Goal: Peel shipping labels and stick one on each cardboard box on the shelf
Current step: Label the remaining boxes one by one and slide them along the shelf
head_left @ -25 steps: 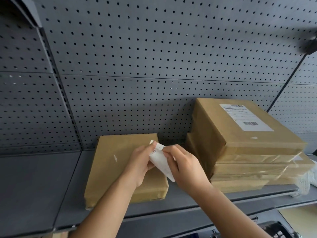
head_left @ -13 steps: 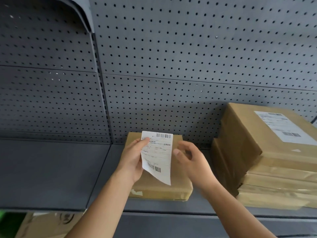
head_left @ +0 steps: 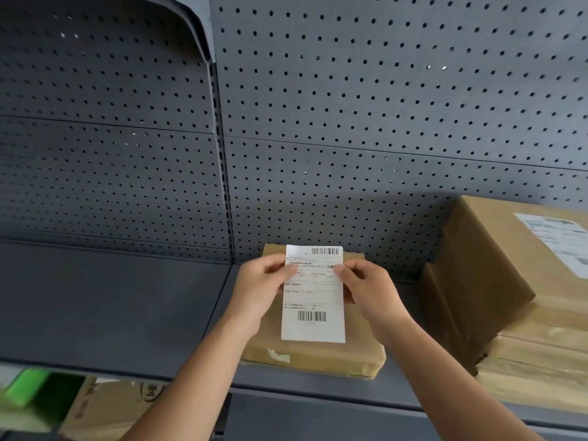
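Now the grey shelf [head_left: 127, 313] under its pegboard back [head_left: 350, 122] carries a stack of boxes [head_left: 509, 297] right of the lone cardboard box [head_left: 318, 358], the stack's top box already labelled. Over that lone box, the left hand [head_left: 261, 288] and right hand [head_left: 372, 291] each pinch a side edge of the shipping label [head_left: 313, 300]. It's held upright, print facing the camera, just above the box's top face.

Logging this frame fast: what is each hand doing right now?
Left hand: closed, pinching the left edge of the shipping label.
Right hand: closed, pinching the label's right edge.
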A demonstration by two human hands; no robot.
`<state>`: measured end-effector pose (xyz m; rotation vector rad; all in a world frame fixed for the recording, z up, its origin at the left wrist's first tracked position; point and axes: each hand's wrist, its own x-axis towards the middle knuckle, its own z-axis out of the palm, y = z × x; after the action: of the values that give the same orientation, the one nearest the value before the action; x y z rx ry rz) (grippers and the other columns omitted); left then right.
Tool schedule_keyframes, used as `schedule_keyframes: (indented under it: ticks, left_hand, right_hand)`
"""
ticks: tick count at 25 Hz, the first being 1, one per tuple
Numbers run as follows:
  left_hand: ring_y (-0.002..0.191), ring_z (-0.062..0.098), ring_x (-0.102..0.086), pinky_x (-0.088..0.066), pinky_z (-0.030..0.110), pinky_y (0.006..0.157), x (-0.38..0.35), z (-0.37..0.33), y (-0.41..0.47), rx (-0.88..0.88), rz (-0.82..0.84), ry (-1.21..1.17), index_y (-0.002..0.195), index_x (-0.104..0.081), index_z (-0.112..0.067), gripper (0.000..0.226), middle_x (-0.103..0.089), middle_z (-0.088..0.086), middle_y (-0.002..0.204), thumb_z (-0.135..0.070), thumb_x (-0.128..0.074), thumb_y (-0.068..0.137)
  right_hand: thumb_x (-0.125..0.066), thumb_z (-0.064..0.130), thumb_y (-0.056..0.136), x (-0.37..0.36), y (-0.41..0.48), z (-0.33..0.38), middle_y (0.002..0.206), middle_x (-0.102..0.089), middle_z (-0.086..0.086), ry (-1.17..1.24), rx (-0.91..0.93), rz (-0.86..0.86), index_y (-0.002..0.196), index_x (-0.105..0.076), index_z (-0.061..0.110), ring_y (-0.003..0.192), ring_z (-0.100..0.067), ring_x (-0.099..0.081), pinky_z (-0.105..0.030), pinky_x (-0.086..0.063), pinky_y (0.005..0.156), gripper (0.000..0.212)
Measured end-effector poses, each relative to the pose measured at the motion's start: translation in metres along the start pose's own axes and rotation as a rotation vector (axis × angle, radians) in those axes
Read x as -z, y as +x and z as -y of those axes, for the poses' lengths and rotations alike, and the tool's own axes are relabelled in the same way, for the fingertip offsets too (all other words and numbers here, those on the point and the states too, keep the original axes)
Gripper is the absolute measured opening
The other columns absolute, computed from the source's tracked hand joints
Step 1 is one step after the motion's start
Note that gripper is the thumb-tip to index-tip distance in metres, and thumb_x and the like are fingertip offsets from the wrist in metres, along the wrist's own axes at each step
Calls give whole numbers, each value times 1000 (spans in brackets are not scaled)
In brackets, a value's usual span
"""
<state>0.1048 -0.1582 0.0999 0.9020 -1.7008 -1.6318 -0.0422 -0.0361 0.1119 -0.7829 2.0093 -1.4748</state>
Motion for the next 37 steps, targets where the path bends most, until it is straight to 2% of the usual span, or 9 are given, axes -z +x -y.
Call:
schedule_keyframes:
  ticks: [3, 5, 8, 14, 21, 26, 31, 34, 37]
  left_hand:
    - [90, 8, -75, -59, 34, 85, -1, 3, 15, -26, -30, 84, 115, -75, -25, 26, -80, -6, 95, -12, -71, 93]
    - [90, 10, -74, -59, 37, 88, -2, 8, 27, -22, -39, 136, 125, -70, -21, 36, -79, -3, 95, -13, -75, 90]
    - [86, 11, -74, -60, 37, 86, -7, 15, 41, -8, -41, 217, 122, -70, -20, 35, -78, -3, 90, -11, -76, 89]
    - [75, -1, -66, -41, 14, 58, -17, 24, 56, 13, -91, 397, 118, -67, -21, 32, -71, -9, 84, -12, -77, 88]
    - [73, 1, -62, -44, 14, 55, -23, 35, 60, -16, -97, 566, 124, -64, -17, 36, -65, -10, 83, -12, -74, 91]
    - [75, 12, -67, -58, 32, 62, -30, 37, 62, -48, -112, 719, 124, -61, -16, 34, -65, -5, 88, -12, -71, 92]
    - [83, 19, -65, -53, 32, 65, -33, 34, 62, -69, -100, 905, 122, -58, -11, 35, -69, 4, 105, -18, -73, 92]
    - [114, 23, -59, -52, 34, 84, -29, 37, 58, -158, -97, 1015, 133, -55, -10, 45, -56, 4, 130, -26, -70, 94]
    - [137, 20, -45, -37, 35, 112, -25, 46, 54, -344, -13, 1102, 145, -50, -14, 44, -51, 0, 147, -26, -52, 103]
  right_hand:
    - [-58, 25, 99, -2, 13, -8, 83, -77, 5, -46, -34, -16, 88, -70, 16, 82, -18, -74, -42, -61, 82, 19]
    - [-60, 25, 98, -2, 22, -15, 84, -77, 5, -84, -47, -27, 88, -70, 18, 83, -16, -74, -43, -61, 83, 16]
    - [-61, 22, 97, -2, 33, -21, 88, -76, 4, -117, -43, -36, 94, -69, 20, 84, -14, -73, -42, -61, 83, 9]
    - [-63, 19, 96, -8, 49, -32, 88, -69, 3, -209, -12, -81, 110, -55, 21, 85, -11, -68, -39, -60, 79, 16]
    - [-58, 16, 99, -15, 51, -39, 95, -64, 3, -361, 29, -64, 109, -48, 24, 86, -9, -63, -28, -57, 69, 17]
    - [-53, 15, 99, -21, 52, -40, 92, -62, 5, -479, 58, -67, 104, -50, 24, 77, -7, -60, -27, -53, 59, 11]
    - [-52, 13, 96, -27, 53, -41, 89, -60, 4, -591, 92, -62, 101, -48, 21, 76, -15, -62, -36, -55, 58, 10]
    - [-56, 18, 95, -27, 52, -44, 105, -55, 0, -790, 159, -99, 114, -50, 15, 86, -22, -60, -37, -55, 67, 21]
    - [-58, 17, 92, -27, 56, -54, 117, -57, -9, -988, 404, -185, 120, -58, 6, 103, -29, -59, -40, -54, 81, 30]
